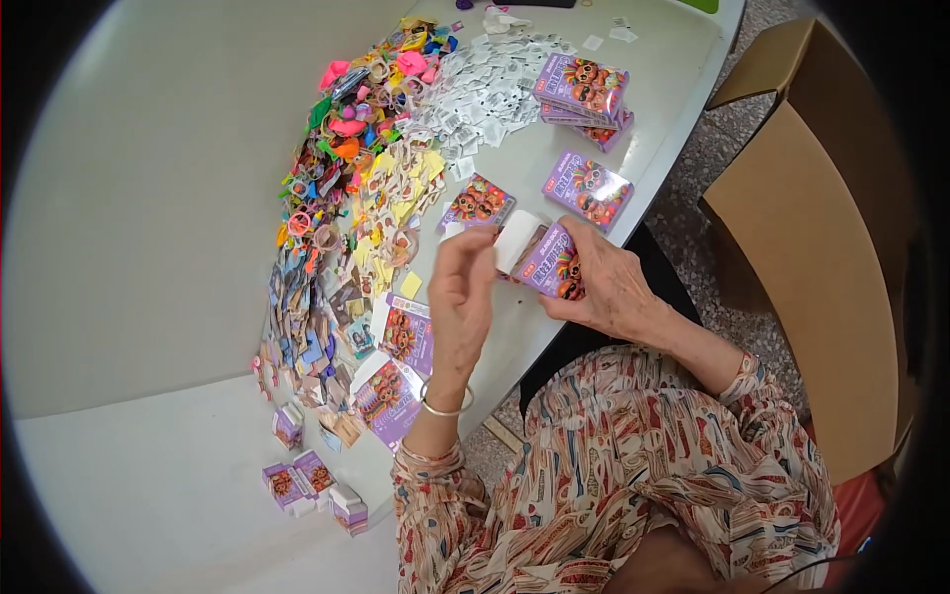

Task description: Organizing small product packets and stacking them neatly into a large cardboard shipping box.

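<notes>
A small purple carton (554, 265) with cartoon figures on its front is gripped in my right hand (618, 287), fingers along one side and thumb on the other. Its white top flap (519, 241) stands folded open toward the left. My left hand (465, 292), with a bangle at the wrist, is raised beside that flap. Its fingers are bent loosely and slightly blurred; whether they touch the flap I cannot make out. Just behind the left fingers lies another purple carton (478, 201). A closed purple carton (589, 190) rests beyond my right hand.
Purple cartons are stacked (584, 89) at the far right. Heaps of colourful small toys (346, 129), white packets (485, 89), yellow cards (391, 188) and bluish cards (302, 317) cover the table's middle. Open cartons (391, 396) lie nearer; small boxes (297, 480) sit left. A large cardboard box (802, 238) stands right.
</notes>
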The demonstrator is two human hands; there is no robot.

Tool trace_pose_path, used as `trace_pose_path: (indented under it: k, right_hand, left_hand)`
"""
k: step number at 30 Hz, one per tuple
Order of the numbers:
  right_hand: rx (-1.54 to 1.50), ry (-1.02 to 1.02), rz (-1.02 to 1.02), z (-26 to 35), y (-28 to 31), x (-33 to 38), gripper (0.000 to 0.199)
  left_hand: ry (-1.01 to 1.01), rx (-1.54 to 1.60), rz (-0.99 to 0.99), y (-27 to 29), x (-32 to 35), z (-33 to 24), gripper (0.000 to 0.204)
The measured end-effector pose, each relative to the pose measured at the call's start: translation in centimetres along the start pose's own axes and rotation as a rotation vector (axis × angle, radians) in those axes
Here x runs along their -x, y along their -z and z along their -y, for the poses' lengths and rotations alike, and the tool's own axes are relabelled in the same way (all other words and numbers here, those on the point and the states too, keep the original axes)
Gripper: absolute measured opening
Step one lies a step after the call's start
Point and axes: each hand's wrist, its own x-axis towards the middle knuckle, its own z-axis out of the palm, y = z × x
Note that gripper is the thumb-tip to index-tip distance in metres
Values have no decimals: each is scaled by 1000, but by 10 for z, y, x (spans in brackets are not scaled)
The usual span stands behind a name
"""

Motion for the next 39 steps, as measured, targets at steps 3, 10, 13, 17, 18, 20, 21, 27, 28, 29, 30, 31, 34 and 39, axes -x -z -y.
trace_pose_path:
  k: [3, 10, 13, 17, 18, 20, 21, 27, 28, 29, 30, 31, 34, 39]
  right_hand:
    - [-14, 40, -87, -2, 2, 0, 90]
    - [-82, -13, -95, -1, 5, -2, 101]
    - [-94, 8, -134, 1, 6, -2, 98]
    - [-171, -31, -57, 1, 14, -1, 94]
    - [-172, -31, -58, 0, 16, -1, 94]
    - [-262, -37, 2, -5, 21, -5, 90]
    - [-261, -41, -1, -6, 23, -5, 90]
    - [-189, 95, 76, -9, 34, -10, 75]
    - [-174, 141, 80, -12, 34, -10, 75]
    - [-158, 187, 84, -13, 34, -10, 75]
    - [-157, 182, 83, -13, 35, -10, 75]
    - [-119, 192, 94, -12, 36, -10, 74]
    - [-70, 173, 136, -9, 39, -12, 72]
    - [-106, 171, 138, -11, 38, -11, 71]
  left_hand:
    - [170, 144, -72, 3, 14, -1, 26]
    - [12, 203, -274, -40, 34, 10, 39]
    - [89, 353, -277, -44, 30, 16, 41]
    - [179, 425, -231, -52, 27, 16, 38]
    - [181, 421, -236, -53, 26, 15, 35]
    - [183, 417, -240, -55, 25, 14, 32]
    - [171, 392, -234, -55, 25, 13, 30]
    - [75, 163, -158, -53, 32, 13, 26]
    - [31, 54, -146, -54, 33, 13, 26]
    - [32, 55, -142, -53, 35, 15, 26]
    - [-6, -57, -133, -53, 36, 17, 27]
    - [-44, -169, -125, -53, 37, 19, 28]
    - [-103, 56, -308, -75, 33, 4, 31]
    - [-121, -217, -183, -63, 40, 18, 32]
